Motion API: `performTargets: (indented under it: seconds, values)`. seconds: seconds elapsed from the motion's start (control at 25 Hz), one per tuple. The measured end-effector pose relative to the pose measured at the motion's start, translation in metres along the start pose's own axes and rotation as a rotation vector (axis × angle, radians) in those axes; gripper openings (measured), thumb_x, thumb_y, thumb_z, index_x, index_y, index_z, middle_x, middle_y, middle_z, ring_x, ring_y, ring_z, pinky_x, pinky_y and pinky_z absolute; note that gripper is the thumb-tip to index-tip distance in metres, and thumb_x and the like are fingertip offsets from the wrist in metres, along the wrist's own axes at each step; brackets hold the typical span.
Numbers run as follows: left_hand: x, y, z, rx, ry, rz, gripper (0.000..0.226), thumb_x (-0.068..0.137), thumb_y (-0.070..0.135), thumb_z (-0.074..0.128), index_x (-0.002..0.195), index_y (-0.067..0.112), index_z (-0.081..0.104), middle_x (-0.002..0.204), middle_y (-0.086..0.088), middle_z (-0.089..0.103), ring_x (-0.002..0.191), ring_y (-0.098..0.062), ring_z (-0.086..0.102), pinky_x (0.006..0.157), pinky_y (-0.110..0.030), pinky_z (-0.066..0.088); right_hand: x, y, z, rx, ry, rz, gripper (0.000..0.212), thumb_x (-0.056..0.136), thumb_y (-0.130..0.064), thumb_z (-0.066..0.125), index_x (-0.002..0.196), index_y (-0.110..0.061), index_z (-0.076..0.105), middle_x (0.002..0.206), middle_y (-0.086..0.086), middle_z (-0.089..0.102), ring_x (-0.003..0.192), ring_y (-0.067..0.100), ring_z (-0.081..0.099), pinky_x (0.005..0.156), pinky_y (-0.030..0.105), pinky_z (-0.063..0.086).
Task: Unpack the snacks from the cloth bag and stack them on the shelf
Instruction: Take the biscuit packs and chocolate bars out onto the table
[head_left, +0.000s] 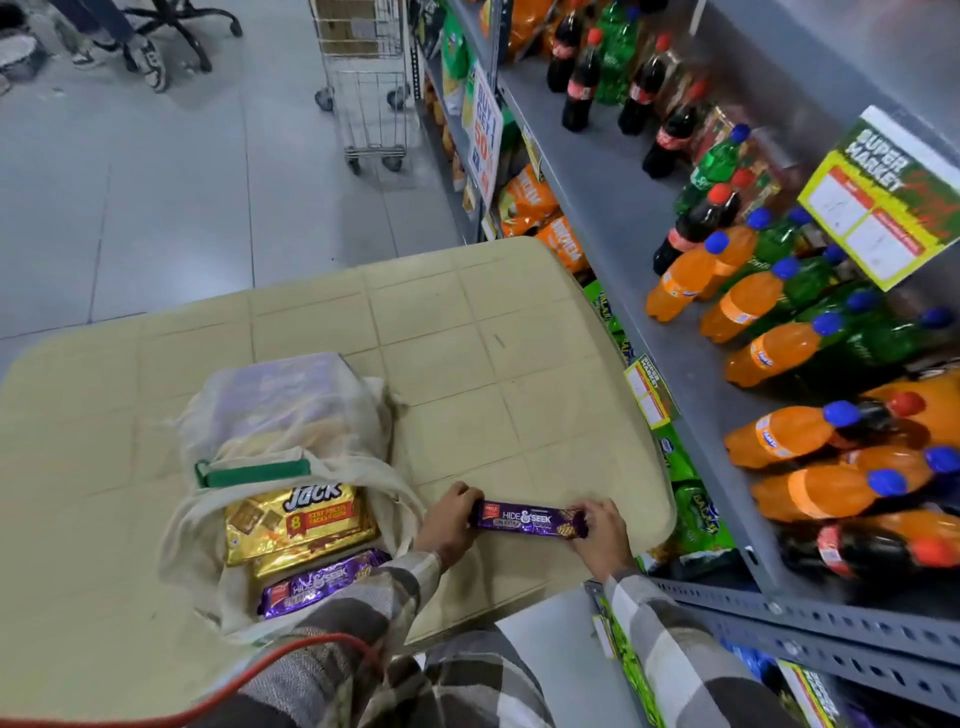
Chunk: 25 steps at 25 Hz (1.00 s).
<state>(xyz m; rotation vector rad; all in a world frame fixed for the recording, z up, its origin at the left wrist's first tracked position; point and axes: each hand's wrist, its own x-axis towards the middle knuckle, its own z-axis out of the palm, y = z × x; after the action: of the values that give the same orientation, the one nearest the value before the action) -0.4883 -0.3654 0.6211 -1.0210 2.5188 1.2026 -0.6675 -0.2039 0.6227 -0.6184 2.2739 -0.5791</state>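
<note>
Both hands are on one purple biscuit pack (528, 518), a slim glossy bar lying crosswise between them. The left hand (448, 519) pinches its left end, fingers curled tight over the wrapper; the right hand (602, 530) clamps the right end the same way. The pack is level, just above the table near its right edge and close to the near corner; whether it touches the top I cannot tell. Both plaid sleeves (670, 639) run back toward the camera.

Just left of the left hand sits the cloth bag (291, 415), pale, soft and crumpled, its mouth slumped open toward the near edge of the table. A green strap (254, 474) lies across the opening. Inside, a gold foil cracker pack (298, 522) lies flat and shiny, and below it a second purple pack (317, 582), partly covered by the left sleeve. Deeper in, more packets show as blurred shapes through the thin fabric.

The table (467, 332) is beige plastic with a moulded square grid, rounded corners, a little scuffed.

Right beside its right edge stands the grey metal shelf (597, 171), carrying orange soda bottles (769, 431), dark cola bottles (582, 88) and green ones. A yellow-and-green supermarket sign (883, 202) stands over the bottles. A wire trolley (369, 78) stands beyond the far edge.
</note>
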Motion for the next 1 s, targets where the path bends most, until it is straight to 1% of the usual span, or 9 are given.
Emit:
performTargets:
  seconds: [0.08,0.16,0.28,0.36,0.44,0.56,0.72,0.88,1.0]
  values:
    - [-0.003,0.002,0.000,0.005,0.006,0.001,0.041,0.088,0.010,0.063,0.128,0.006,0.055,0.128,-0.013,0.052,0.117,-0.030,0.054,0.100,-0.037,0.042,0.001,0.003,0.004,-0.036,0.009,-0.002,0.044,0.073,0.005,0.076,0.114,-0.008,0.069,0.117,0.013,0.053,0.113,0.034,0.057,0.104,0.037,0.045]
    - [-0.013,0.003,-0.010,-0.022,0.027,0.034,0.053,0.088,0.010,0.066,0.137,0.004,0.048,0.139,-0.013,0.047,0.125,-0.028,0.049,0.108,-0.032,0.038,-0.002,-0.001,0.012,-0.196,0.043,-0.031,0.059,0.072,-0.006,0.078,0.127,-0.022,0.063,0.125,0.008,0.048,0.120,0.033,0.047,0.102,0.042,0.041]
    - [-0.036,-0.006,-0.042,-0.095,0.092,0.126,0.045,0.089,0.018,0.069,0.130,0.006,0.056,0.129,-0.010,0.056,0.113,-0.022,0.057,0.096,-0.027,0.046,-0.012,-0.028,0.030,-0.319,0.031,-0.269,0.072,0.067,-0.024,0.081,0.132,-0.038,0.053,0.131,-0.001,0.041,0.119,0.026,0.039,0.094,0.044,0.039]
    - [-0.063,-0.030,-0.068,-0.102,0.211,0.159,0.029,0.089,0.021,0.070,0.113,0.006,0.066,0.110,-0.005,0.065,0.097,-0.019,0.062,0.085,-0.031,0.052,-0.019,-0.062,0.049,-0.293,-0.052,-0.460,0.056,0.075,-0.031,0.078,0.127,-0.036,0.059,0.130,-0.003,0.045,0.118,0.021,0.041,0.098,0.041,0.039]
    - [-0.099,-0.064,-0.085,-0.108,0.354,0.122,0.015,0.088,0.017,0.071,0.098,0.006,0.069,0.097,0.000,0.067,0.086,-0.018,0.064,0.077,-0.033,0.055,-0.029,-0.100,0.074,-0.235,-0.175,-0.632,0.037,0.085,-0.028,0.071,0.121,-0.029,0.065,0.123,-0.002,0.056,0.115,0.018,0.049,0.102,0.037,0.041]
    - [-0.151,-0.115,-0.090,-0.113,0.520,-0.085,0.011,0.086,0.015,0.074,0.090,0.005,0.070,0.087,-0.005,0.070,0.080,-0.021,0.065,0.072,-0.039,0.056,-0.047,-0.147,0.113,-0.208,-0.395,-0.730,0.022,0.097,-0.024,0.058,0.117,-0.021,0.067,0.118,0.000,0.065,0.109,0.015,0.059,0.101,0.031,0.046]
    - [-0.182,-0.155,-0.074,-0.102,0.458,-0.366,0.025,0.089,0.013,0.068,0.113,0.007,0.068,0.114,-0.010,0.068,0.106,-0.027,0.063,0.091,-0.034,0.050,-0.056,-0.170,0.154,-0.409,-0.457,-0.745,0.023,0.100,-0.023,0.051,0.115,-0.015,0.067,0.117,0.004,0.068,0.109,0.021,0.063,0.097,0.035,0.049]
    - [-0.191,-0.174,-0.064,-0.190,0.391,-0.539,0.037,0.087,0.018,0.067,0.123,0.007,0.062,0.127,-0.013,0.058,0.112,-0.032,0.060,0.090,-0.036,0.049,-0.058,-0.175,0.174,-0.545,-0.479,-0.649,0.026,0.096,-0.031,0.056,0.112,-0.013,0.064,0.117,0.008,0.066,0.107,0.025,0.064,0.094,0.038,0.052]
    - [-0.192,-0.182,-0.057,-0.164,0.272,-0.558,0.042,0.091,0.023,0.064,0.131,0.011,0.059,0.133,-0.013,0.057,0.119,-0.030,0.057,0.096,-0.035,0.046,-0.060,-0.176,0.183,-0.577,-0.488,-0.603,0.028,0.094,-0.033,0.062,0.111,-0.011,0.065,0.114,0.008,0.068,0.103,0.023,0.065,0.093,0.037,0.054]
